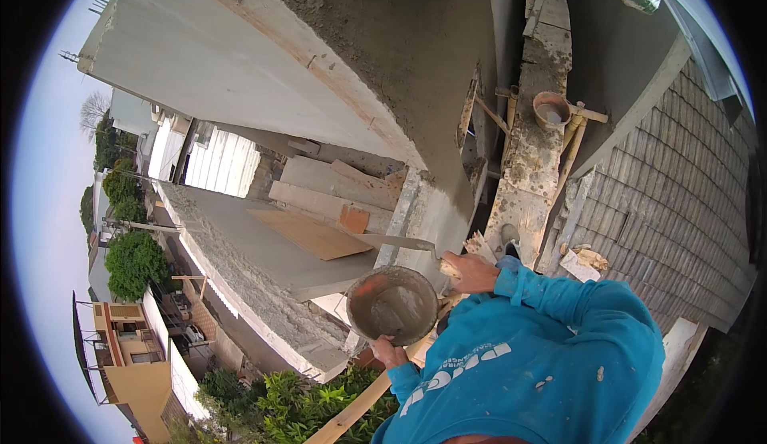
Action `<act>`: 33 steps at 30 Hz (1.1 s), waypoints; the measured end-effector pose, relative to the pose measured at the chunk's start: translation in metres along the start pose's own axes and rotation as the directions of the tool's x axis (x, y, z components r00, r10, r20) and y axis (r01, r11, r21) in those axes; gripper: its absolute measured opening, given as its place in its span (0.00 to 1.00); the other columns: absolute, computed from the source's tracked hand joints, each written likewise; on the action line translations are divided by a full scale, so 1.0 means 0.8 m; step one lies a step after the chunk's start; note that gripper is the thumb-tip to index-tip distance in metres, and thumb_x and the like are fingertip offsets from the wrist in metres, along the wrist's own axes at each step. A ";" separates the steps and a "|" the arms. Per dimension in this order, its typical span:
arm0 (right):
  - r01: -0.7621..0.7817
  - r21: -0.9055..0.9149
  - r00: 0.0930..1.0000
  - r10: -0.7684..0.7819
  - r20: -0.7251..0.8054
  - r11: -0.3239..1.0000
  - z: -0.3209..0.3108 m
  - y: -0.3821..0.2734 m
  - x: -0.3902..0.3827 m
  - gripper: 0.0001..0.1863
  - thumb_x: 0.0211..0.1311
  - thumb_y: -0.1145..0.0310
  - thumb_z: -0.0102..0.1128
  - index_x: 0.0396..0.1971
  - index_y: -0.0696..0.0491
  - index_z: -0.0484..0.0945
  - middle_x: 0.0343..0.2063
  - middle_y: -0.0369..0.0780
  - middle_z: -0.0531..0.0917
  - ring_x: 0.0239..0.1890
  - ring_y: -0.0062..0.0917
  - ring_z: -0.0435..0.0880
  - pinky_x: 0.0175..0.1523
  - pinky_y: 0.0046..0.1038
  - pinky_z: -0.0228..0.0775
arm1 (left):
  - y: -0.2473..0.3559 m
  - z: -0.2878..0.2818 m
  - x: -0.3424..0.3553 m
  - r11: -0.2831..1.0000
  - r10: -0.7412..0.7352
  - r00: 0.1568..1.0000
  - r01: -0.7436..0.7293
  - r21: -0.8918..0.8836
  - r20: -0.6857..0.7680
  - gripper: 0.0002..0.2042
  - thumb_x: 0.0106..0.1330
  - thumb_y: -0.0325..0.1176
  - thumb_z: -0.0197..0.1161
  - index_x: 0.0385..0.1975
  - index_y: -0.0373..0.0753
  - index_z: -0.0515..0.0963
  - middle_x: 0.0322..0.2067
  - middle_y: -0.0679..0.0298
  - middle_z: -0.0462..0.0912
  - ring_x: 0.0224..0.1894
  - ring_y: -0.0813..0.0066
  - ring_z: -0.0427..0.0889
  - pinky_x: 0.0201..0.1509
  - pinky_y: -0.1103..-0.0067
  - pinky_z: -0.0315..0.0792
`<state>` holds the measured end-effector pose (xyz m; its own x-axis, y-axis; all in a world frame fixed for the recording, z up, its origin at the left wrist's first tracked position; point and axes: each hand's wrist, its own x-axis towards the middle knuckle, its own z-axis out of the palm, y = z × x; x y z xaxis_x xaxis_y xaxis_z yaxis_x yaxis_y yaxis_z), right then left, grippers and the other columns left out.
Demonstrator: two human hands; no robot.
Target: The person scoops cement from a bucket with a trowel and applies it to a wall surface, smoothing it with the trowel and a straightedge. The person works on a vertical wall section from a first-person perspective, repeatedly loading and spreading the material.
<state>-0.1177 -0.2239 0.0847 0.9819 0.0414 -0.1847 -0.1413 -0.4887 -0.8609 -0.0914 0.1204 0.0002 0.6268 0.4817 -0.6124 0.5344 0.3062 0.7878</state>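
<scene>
My left hand [389,353] grips the near rim of a round mortar bucket [393,307], tilted so that I look into its grey-crusted inside. Little if any mortar shows in it. In my right hand [471,273] is a trowel [406,243], its fingers wrapped round the handle. The trowel's long flat blade points left, just above the bucket's far rim and in front of the wall's corner. Both arms wear teal sleeves spotted with mortar.
A mortar-stained plank walkway [523,180] runs away from me, with a second bucket [551,111] on it. Bamboo poles [574,136] stick out beside it. Right lies a tiled roof [655,196]; left, a rough wall top [248,272] with a drop to houses and trees.
</scene>
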 end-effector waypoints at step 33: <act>-0.438 0.494 0.832 0.131 0.540 0.751 -0.011 0.054 -0.006 0.23 0.56 0.64 0.65 0.49 0.56 0.68 0.35 0.42 0.78 0.25 0.24 0.79 0.26 0.30 0.74 | 0.048 0.237 -0.095 0.959 0.203 0.842 -0.274 0.071 0.501 0.30 0.50 0.14 0.48 0.60 0.31 0.68 0.42 0.61 0.77 0.37 0.72 0.74 0.41 0.79 0.71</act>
<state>-0.1275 -0.2530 0.0524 0.7301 0.4409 -0.5220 -0.5988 0.0449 -0.7996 -0.0111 -0.0602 0.0643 0.9197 0.0565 -0.3884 0.3815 0.1035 0.9185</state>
